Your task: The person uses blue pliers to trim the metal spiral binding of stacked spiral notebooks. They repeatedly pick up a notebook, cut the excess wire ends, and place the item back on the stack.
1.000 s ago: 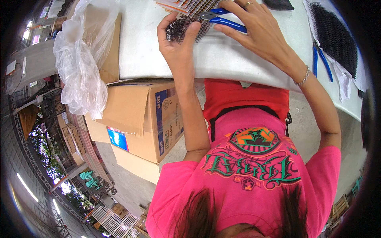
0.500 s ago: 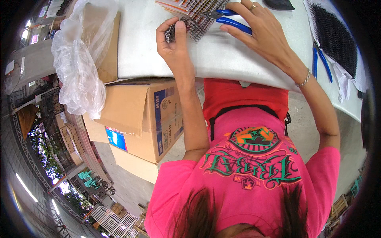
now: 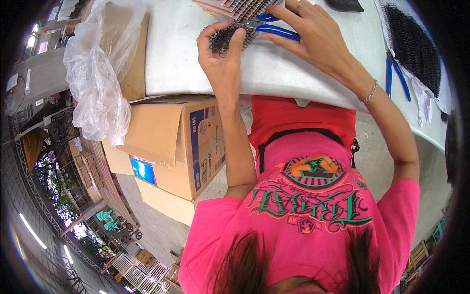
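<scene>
My left hand (image 3: 219, 63) is closed on a small bunch of dark wire coils (image 3: 223, 41), pinched between thumb and fingers. In my right hand (image 3: 316, 41) is a pair of blue-handled nippers (image 3: 278, 32), its handles spread apart. The metal jaws point left and reach the upper edge of the bunch by my left fingertips. Whether the jaws are biting on a wire is too small to tell. Just beyond both hands lie rows of thin metal coils (image 3: 254, 10) on a stack of orange-and-white printed sheets (image 3: 215, 5), partly covered by my fingers and the tool.
A white-covered table (image 3: 176, 63) carries the work. On its right lie a second blue-handled tool (image 3: 399, 76) and a sheet of black coils (image 3: 413, 46) on white paper. A black piece (image 3: 345, 5) sits at the far edge. To the left are crumpled clear plastic (image 3: 98, 83) and an open cardboard box (image 3: 161, 132).
My right hand has moved left with the nippers, bringing their jaws to the bunch in my left hand. My left hand has shifted slightly right, and more of the bunch shows.
</scene>
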A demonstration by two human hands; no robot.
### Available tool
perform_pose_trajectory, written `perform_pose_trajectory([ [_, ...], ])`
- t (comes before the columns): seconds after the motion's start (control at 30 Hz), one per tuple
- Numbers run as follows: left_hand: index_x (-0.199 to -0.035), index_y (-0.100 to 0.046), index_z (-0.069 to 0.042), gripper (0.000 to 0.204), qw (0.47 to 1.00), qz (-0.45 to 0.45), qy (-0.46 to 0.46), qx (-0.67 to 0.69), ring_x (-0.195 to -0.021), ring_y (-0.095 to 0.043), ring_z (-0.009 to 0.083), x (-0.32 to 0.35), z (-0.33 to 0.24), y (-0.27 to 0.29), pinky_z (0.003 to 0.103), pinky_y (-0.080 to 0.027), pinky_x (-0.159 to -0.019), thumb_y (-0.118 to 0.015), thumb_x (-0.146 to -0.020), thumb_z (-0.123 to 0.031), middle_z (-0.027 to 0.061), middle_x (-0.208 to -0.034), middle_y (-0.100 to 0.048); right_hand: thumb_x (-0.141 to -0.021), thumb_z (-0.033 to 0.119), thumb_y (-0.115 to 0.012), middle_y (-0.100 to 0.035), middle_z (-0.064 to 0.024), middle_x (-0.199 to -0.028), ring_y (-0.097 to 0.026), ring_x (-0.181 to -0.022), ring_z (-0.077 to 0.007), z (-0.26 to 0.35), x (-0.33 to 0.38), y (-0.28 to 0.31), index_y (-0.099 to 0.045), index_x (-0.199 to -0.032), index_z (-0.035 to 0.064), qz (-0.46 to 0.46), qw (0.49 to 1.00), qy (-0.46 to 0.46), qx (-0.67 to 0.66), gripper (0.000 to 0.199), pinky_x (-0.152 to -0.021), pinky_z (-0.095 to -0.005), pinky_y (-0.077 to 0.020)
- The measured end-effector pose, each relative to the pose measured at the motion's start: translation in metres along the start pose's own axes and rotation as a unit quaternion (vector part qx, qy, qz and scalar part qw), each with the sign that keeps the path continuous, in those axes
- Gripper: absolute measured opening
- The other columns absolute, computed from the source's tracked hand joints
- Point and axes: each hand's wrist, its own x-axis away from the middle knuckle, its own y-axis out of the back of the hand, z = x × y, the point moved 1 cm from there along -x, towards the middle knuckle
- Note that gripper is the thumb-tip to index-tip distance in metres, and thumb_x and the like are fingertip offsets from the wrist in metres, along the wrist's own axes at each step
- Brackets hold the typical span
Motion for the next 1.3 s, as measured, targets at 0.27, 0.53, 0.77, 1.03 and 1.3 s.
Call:
perform_pose_trajectory([
  [0.27,-0.112,-0.06,-0.001,0.025,0.999,-0.016,-0.023,-0.028,-0.096,-0.058,0.0111,-0.001,0.004,0.0,0.027,-0.048,-0.087,-0.072,-0.091,-0.005,0.0058,-0.112,-0.058,-0.091,0.05,-0.066,-0.072,-0.01,-0.094,-0.071,-0.078,-0.0284,-0.002,0.016,-0.005,-0.068,-0.112,0.0149,-0.005,0.996,-0.079,-0.042,0.041,-0.065,-0.0381,-0.056],
  [0.53,-0.118,-0.056,-0.003,0.028,0.989,-0.081,0.059,0.112,-0.101,-0.059,0.0161,0.003,0.006,-0.001,0.035,-0.053,-0.093,-0.068,-0.097,-0.017,0.0076,-0.109,-0.058,-0.088,0.038,-0.071,-0.059,-0.0159,-0.104,-0.054,-0.096,-0.0291,-0.003,0.013,0.02,-0.061,-0.118,0.0058,0.111,0.983,-0.125,-0.079,0.045,-0.083,-0.0424,-0.0415],
  [0.77,-0.123,-0.055,-0.002,0.036,0.992,-0.039,0.052,0.109,-0.102,-0.059,0.0151,0.003,0.009,0.002,0.032,-0.052,-0.091,-0.072,-0.093,-0.012,0.0078,-0.11,-0.059,-0.088,0.039,-0.071,-0.056,-0.014,-0.098,-0.052,-0.092,-0.0279,0.007,0.006,0.016,-0.061,-0.121,0.0062,0.078,0.989,-0.1,-0.07,0.047,-0.082,-0.0401,-0.0393],
  [1.03,-0.117,-0.059,-0.001,0.038,0.999,0.01,0.04,0.015,-0.092,-0.062,0.0119,0.002,0.007,0.002,0.024,-0.051,-0.083,-0.079,-0.086,-0.006,0.0065,-0.109,-0.062,-0.089,0.042,-0.071,-0.055,-0.0136,-0.097,-0.05,-0.089,-0.0263,0.009,0.004,0.009,-0.062,-0.118,0.0057,0.093,0.985,-0.114,-0.087,0.047,-0.08,-0.0395,-0.0386],
  [1.3,-0.106,-0.065,-0.001,0.023,0.999,-0.012,0.018,-0.033,-0.097,-0.059,0.0122,0.001,0.012,0.002,0.026,-0.05,-0.086,-0.077,-0.087,-0.007,0.0059,-0.114,-0.052,-0.09,0.042,-0.07,-0.066,-0.0123,-0.098,-0.064,-0.085,-0.0301,0.007,0.008,-0.003,-0.066,-0.116,0.0102,0.08,0.988,-0.12,-0.061,0.042,-0.074,-0.039,-0.0501],
])
